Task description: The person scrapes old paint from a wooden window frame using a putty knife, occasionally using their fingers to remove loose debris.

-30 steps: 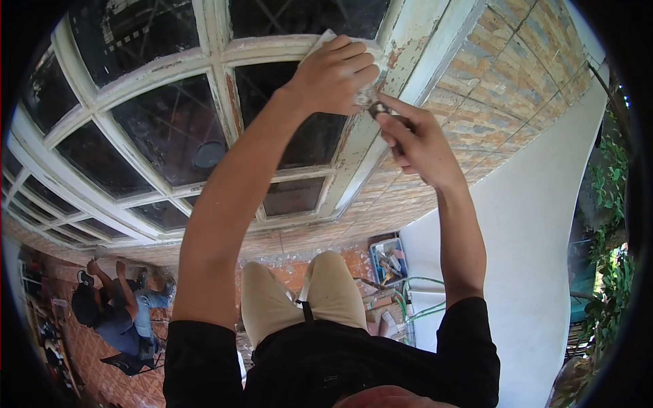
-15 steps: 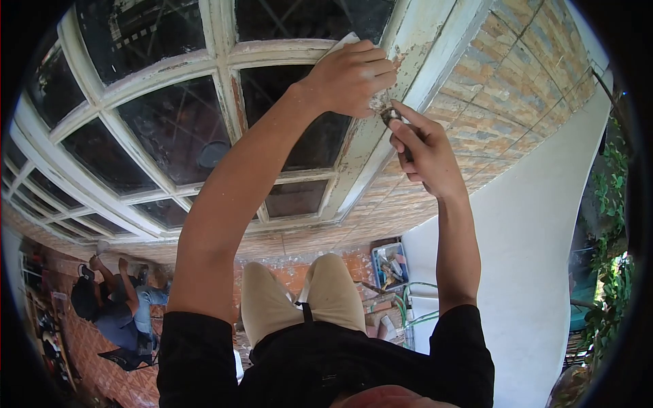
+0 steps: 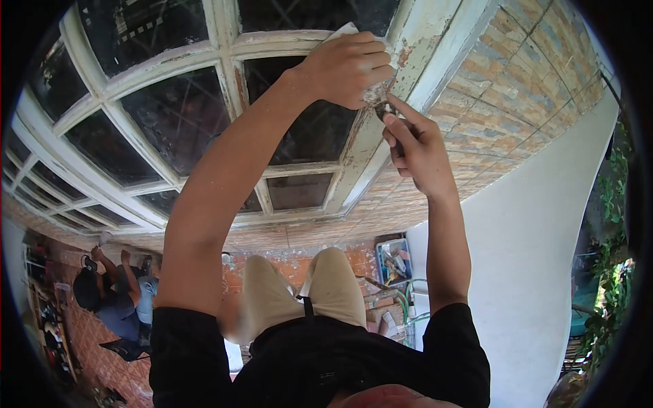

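Observation:
My left hand (image 3: 350,71), fingers curled, is at the peeling white window frame (image 3: 381,126). It is closed on a pale flat piece (image 3: 345,29) whose edge sticks out above the knuckles; most of it is hidden. Just below, my right hand (image 3: 418,146) grips the dark handle of a scraper (image 3: 384,110), index finger stretched along it. The scraper's whitish, crusted end (image 3: 374,94) meets the underside of my left hand. Bare and chipped patches mark the frame around both hands.
Dark glass panes (image 3: 299,139) fill the window grid. Stone-look tiles (image 3: 490,102) border the frame at right. A blue bin of tools (image 3: 394,262) stands on the floor near a green hose (image 3: 407,302). Another person (image 3: 112,299) sits at lower left, arms raised toward the wall.
Both hands have shifted slightly; the scraper and right hand moved a little left and up, closer under the left hand. A blurred shape now shows beside my left sleeve.

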{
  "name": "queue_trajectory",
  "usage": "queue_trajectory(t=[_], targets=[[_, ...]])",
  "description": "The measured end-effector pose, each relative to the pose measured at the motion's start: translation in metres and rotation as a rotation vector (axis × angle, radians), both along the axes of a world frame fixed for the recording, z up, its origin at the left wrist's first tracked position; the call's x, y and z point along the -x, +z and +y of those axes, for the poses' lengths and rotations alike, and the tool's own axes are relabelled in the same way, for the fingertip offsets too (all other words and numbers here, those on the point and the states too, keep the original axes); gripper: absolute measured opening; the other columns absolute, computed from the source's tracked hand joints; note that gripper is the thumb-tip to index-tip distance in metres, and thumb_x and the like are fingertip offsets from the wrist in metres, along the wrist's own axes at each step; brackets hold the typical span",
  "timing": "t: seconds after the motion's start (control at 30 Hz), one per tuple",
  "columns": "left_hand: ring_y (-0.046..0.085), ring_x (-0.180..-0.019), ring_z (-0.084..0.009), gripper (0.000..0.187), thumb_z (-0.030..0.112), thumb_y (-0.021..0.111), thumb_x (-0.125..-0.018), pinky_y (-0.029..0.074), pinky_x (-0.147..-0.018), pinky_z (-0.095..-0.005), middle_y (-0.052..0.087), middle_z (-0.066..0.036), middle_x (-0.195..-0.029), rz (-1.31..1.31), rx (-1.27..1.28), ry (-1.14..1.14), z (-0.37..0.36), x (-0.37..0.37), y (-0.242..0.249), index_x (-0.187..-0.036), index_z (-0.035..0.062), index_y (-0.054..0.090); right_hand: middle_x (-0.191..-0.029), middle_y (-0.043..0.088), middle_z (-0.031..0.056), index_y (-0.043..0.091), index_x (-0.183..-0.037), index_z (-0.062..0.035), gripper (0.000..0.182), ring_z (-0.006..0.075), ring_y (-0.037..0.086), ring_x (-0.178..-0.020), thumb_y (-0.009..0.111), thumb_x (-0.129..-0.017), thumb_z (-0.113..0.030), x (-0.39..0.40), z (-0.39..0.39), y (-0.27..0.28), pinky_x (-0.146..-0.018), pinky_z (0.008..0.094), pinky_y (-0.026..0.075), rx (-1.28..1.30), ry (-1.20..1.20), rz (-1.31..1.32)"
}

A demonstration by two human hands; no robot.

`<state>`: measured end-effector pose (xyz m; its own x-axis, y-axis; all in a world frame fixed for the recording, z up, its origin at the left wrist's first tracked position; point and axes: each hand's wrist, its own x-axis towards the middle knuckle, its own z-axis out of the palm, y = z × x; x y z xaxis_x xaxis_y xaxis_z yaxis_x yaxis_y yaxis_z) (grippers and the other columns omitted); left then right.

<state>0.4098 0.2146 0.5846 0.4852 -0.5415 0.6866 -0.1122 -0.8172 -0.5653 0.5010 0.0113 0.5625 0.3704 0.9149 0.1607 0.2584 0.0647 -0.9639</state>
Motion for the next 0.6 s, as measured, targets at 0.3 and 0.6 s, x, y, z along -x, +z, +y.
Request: queue_trajectory(t=[0.3,0.6], targets=[[0.056,-0.079,-0.0285,0.032,0.019,0.07,-0.051,0.046,-0.075,-0.0379,0.054,-0.008,-0.079,-0.031,-0.011,0.173,0.025,0.089,-0.007,-0.075,0.0045,0.055,-0.064,0.049,-0.0033,0.055,-0.135,-0.0066,0.04,0.0035,0.045,-0.049,0.058,-0.097,-0.021,0.052,0.04,-0.011,-0.043,0.0219,0.036,-0.044,0.212,-0.081],[0.055,-0.077,-0.0242,0.026,0.02,0.069,-0.057,0.045,-0.077,-0.0337,0.054,-0.005,-0.076,0.027,0.021,-0.043,-0.001,0.014,0.003,-0.074,0.0072,0.055,-0.065,0.049,-0.0031,0.053,-0.137,-0.006,0.042,0.0031,0.041,-0.047,0.057,-0.098,-0.02,0.024,0.002,-0.006,-0.038,0.0217,0.031,-0.019,0.021,0.007]])
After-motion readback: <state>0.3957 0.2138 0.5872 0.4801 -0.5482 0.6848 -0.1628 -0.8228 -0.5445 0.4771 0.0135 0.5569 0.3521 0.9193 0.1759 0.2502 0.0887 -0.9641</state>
